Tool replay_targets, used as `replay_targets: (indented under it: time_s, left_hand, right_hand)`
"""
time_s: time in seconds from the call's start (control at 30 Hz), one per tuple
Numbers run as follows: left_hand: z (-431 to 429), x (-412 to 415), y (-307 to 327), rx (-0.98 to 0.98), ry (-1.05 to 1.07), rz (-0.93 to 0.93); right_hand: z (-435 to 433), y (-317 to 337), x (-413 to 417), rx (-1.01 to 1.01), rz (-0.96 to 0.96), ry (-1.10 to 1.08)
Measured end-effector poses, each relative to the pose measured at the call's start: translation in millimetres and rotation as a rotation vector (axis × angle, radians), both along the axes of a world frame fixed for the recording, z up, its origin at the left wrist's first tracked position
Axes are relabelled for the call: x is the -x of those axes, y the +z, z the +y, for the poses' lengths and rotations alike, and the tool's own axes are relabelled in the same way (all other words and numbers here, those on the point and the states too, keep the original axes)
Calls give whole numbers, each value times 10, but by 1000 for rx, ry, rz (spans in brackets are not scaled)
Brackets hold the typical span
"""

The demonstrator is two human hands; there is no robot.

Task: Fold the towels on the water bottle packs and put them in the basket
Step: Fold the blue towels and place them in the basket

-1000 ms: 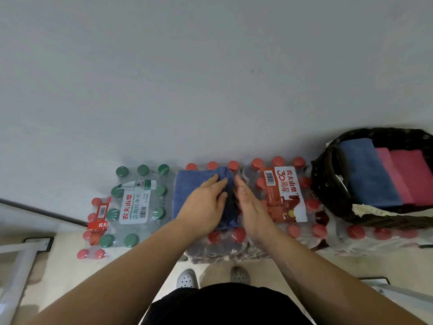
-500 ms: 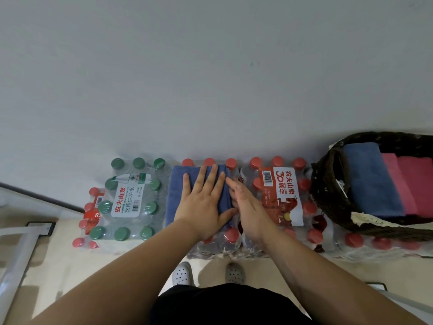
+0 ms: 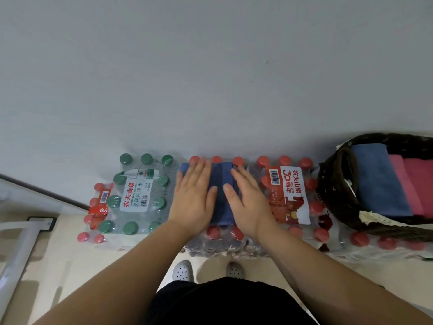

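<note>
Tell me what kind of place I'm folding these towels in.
Probably a storeroom or a home utility corner: shrink-wrapped water bottle packs line a bare wall on the floor, doubling as a work surface, with a wicker basket of folded towels on them.

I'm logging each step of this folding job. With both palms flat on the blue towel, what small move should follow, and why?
Probably close both hands, left hand and right hand, on the blue towel and lift it toward the basket: it already lies as a narrow folded strip, and folded towels sit in the basket.
</note>
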State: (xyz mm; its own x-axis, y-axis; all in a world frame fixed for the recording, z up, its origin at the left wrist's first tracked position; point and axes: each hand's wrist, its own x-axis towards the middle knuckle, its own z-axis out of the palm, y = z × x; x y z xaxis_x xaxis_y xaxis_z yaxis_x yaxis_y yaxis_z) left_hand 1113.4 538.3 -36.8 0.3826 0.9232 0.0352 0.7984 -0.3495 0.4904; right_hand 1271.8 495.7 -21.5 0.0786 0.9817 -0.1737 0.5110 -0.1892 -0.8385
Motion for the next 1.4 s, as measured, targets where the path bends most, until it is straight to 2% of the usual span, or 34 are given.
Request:
replay_targets:
  time_s: [0.07,0.13,0.23,0.33,0.47,0.57,0.77,0.87,1.07,1.2,1.27,1.4]
  left_hand:
    - [-36,207,7,-30,164,-95]
    - [-33,375,3,35,264,-121]
    - [55,512,-66,160,284,-168]
    - [165,534,-71,294,276,-239]
    - [266,476,-25,383,279,-256]
    - [365,424,-25,503,357,-271]
    - [455,379,-29,525,403,-242]
    - [451,434,-16,498,409,-257]
    - [445,494,60,431,398,-216]
    - [440,455,178,405,407,-262]
    - [416,434,242,389,402,-289]
    - [370,427,351,311,368,-242]
  right_hand:
    - [74,18,109,-92,-203,42]
    - [168,51,252,-163,-409,122]
    - [306,-17,437,-104,-664,265]
    - [380,-237,466,-9,-778,318]
    - [398,-375,421,16,-859,327]
    - [402,-359,428,17,-876,329]
    - [375,-315,457,20,-865,285]
    - [343,-256,517,24,-833,189]
    - [336,-374,570,60,-896,225]
    - [347,-387,543,87,-904,252]
    - [342,-390,517,84,-858,253]
    - [263,-344,391,-9,-641,255]
